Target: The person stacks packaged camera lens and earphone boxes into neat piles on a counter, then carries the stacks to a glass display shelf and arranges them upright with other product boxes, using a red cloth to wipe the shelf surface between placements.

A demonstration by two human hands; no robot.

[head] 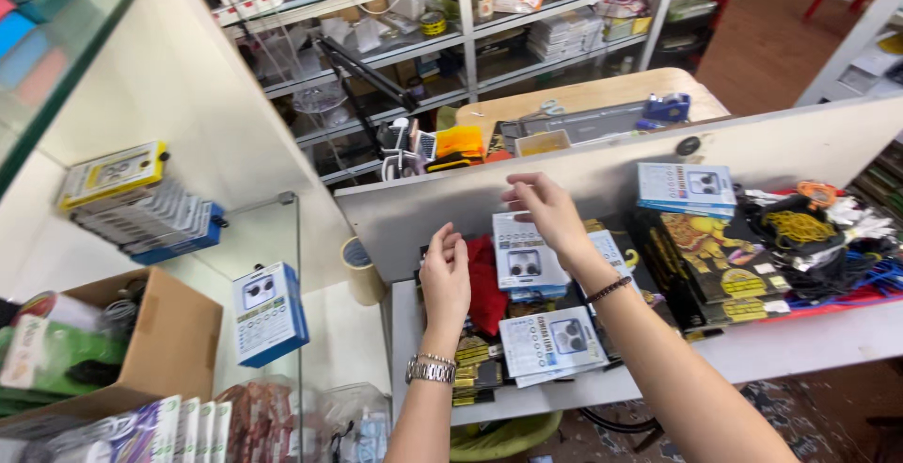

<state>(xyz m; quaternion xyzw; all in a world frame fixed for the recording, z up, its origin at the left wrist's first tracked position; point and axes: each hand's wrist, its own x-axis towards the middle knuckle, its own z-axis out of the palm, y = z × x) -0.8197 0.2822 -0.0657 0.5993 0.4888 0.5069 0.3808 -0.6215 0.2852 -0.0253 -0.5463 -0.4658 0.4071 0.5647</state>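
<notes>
A small shop is spreading out below the camera: glass and metal shelving [527, 21] crowded with boxes and small goods is running across the back, and a pale partition board [583, 176] is standing upright behind a cluttered white counter [800, 341].

The left hand [445, 279], with a silver metal wristwatch [431, 369] on its wrist, is hovering over a red cloth [489, 289]; its fingers are curled loosely and are gripping nothing that can be seen. The right hand [546, 214], with a dark beaded bracelet [609, 288] on its wrist, is reaching above a white and blue rectangular card package with two round dark parts under a clear window [527, 261]. Its fingertips are pinched together just over the package's top edge, but whether they are actually grasping anything cannot be told. That package is lying flat near the middle of the counter, just right of the red cloth. A second package of the same kind [553, 341] is lying nearer the front edge, tilted slightly.

A small stack of blue-edged white boxes [687, 188] is leaning against the partition to the right. Beside it, a dark folder with gold and yellow pictures [715, 265] is lying flat, and a tangle of black, yellow and blue cables [818, 237] is filling the far right.

To the left, a blue and white package [269, 312] is hanging on a glass panel, a row of yellow-topped packs [132, 199] is hanging on the white wall, and a brown cardboard box [169, 341] is sitting below. A roll of tan tape [361, 270] is standing at the counter's corner.
</notes>
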